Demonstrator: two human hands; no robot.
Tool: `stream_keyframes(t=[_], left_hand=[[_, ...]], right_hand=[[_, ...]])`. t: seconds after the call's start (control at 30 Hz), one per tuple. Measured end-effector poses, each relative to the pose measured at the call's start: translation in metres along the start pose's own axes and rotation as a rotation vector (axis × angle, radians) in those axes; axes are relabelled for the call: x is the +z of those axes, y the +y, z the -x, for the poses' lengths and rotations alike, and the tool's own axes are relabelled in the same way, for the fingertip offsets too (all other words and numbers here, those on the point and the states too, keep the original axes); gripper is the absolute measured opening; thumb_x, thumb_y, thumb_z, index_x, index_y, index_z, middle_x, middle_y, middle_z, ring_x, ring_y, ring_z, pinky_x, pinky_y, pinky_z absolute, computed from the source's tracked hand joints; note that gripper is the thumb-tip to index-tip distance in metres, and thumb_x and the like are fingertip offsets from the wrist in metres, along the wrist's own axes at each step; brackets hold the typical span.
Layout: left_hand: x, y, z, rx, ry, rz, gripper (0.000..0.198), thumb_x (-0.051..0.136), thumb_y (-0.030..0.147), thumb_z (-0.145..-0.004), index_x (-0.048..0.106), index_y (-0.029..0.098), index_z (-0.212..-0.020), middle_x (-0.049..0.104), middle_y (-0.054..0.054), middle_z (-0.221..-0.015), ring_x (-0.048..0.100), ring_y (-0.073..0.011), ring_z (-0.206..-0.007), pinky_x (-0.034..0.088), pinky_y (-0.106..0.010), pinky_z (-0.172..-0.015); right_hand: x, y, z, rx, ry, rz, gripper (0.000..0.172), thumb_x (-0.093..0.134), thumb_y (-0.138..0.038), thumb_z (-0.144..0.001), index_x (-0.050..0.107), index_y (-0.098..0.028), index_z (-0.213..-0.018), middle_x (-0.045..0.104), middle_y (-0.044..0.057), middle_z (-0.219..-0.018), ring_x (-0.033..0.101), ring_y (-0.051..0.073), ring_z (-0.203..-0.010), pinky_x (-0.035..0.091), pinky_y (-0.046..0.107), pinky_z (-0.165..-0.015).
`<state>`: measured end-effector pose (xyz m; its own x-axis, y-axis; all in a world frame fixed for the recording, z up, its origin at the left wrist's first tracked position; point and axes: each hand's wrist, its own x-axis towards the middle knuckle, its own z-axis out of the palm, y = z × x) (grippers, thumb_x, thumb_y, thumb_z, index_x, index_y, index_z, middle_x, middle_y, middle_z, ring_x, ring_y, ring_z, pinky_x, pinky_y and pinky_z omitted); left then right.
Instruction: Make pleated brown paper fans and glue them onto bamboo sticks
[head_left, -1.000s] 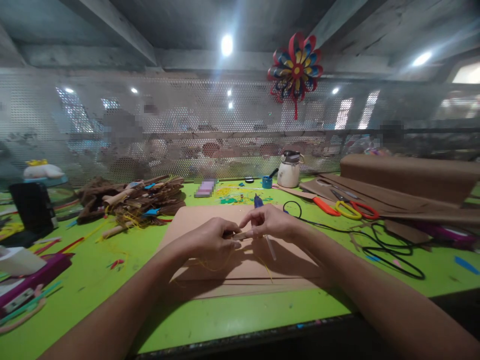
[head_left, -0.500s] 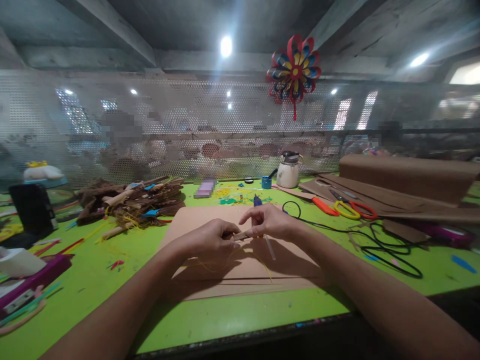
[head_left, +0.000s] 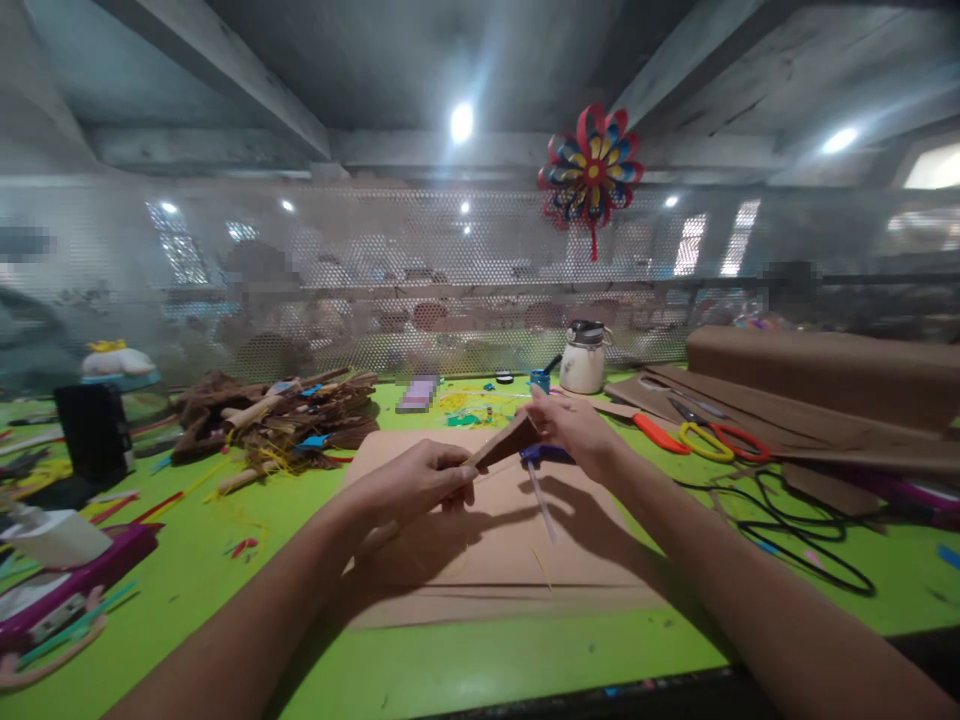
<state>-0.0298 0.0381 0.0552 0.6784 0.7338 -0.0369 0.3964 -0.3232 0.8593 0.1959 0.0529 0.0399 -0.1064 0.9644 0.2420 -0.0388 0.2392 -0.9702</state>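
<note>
My left hand pinches the narrow end of a brown paper piece, its fingers closed. At the wider upper end, my right hand grips the same piece, which slants up to the right between both hands. Below my right hand lies a blue glue gun, partly hidden, with a clear glue stick reaching toward me. Tan cardboard sheets lie beneath both hands, and a short yellow strand rests on them.
A pile of crumpled brown paper sits left. Scissors, an orange-handled cutter and a black cord lie right, before brown paper rolls. A white jug stands behind; a purple power strip is near left.
My right hand has moved up and right, drawing its end of the brown paper piece upward, so more of it shows. My left hand stays nearly in place. The view has tilted up slightly.
</note>
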Motion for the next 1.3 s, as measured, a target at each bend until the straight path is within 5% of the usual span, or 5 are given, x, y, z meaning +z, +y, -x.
stream_keyframes(t=[0.13, 0.33, 0.67, 1.0, 1.3], left_hand=[[-0.003, -0.001, 0.001, 0.061, 0.105, 0.433, 0.026, 0.052, 0.037, -0.080, 0.056, 0.013, -0.090, 0.063, -0.007, -0.075, 0.057, -0.0126, -0.061, 0.044, -0.025, -0.059], [0.003, -0.003, -0.003, 0.136, 0.232, 0.781, 0.017, 0.054, 0.028, -0.081, 0.051, 0.012, -0.087, 0.064, -0.011, -0.080, 0.063, -0.0144, -0.065, 0.050, -0.026, -0.067], [0.009, 0.002, -0.007, 0.240, 0.475, 0.916, 0.016, 0.053, 0.024, -0.082, 0.051, 0.013, -0.094, 0.065, -0.013, -0.091, 0.065, -0.0200, -0.082, 0.051, -0.033, -0.080], [0.012, 0.010, 0.005, 0.224, 0.058, 0.917, 0.031, 0.044, 0.027, -0.085, 0.055, 0.008, -0.107, 0.061, -0.018, -0.105, 0.061, -0.0235, -0.091, 0.047, -0.036, -0.082], [0.015, 0.011, 0.005, 0.284, 0.204, 0.856, 0.022, 0.061, 0.022, -0.076, 0.049, 0.014, -0.092, 0.063, -0.009, -0.082, 0.064, -0.0210, -0.078, 0.051, -0.031, -0.070]], right_hand=[[0.013, 0.004, 0.004, 0.129, -0.014, -0.110, 0.049, 0.049, -0.055, -0.078, 0.062, -0.008, -0.073, 0.064, 0.013, -0.076, 0.061, 0.016, -0.065, 0.048, 0.032, -0.065], [0.055, 0.007, 0.029, 0.005, -0.406, -0.103, 0.045, 0.063, -0.038, -0.072, 0.057, -0.017, -0.111, 0.056, 0.011, -0.111, 0.053, 0.023, -0.100, 0.047, 0.030, -0.069], [0.088, 0.038, 0.073, 0.417, -0.625, -0.507, 0.037, 0.063, -0.023, -0.074, 0.047, -0.014, -0.105, 0.060, 0.004, -0.074, 0.058, 0.011, -0.062, 0.046, 0.027, -0.063], [0.069, 0.031, 0.048, 0.229, -0.735, -0.481, 0.030, 0.041, -0.042, -0.088, 0.046, -0.016, -0.102, 0.058, 0.000, -0.058, 0.051, 0.008, -0.042, 0.032, 0.018, -0.039], [0.063, 0.026, 0.063, 0.382, -0.918, -0.352, 0.043, 0.048, -0.043, -0.083, 0.051, -0.013, -0.114, 0.062, 0.004, -0.069, 0.055, 0.008, -0.049, 0.038, 0.017, -0.044]])
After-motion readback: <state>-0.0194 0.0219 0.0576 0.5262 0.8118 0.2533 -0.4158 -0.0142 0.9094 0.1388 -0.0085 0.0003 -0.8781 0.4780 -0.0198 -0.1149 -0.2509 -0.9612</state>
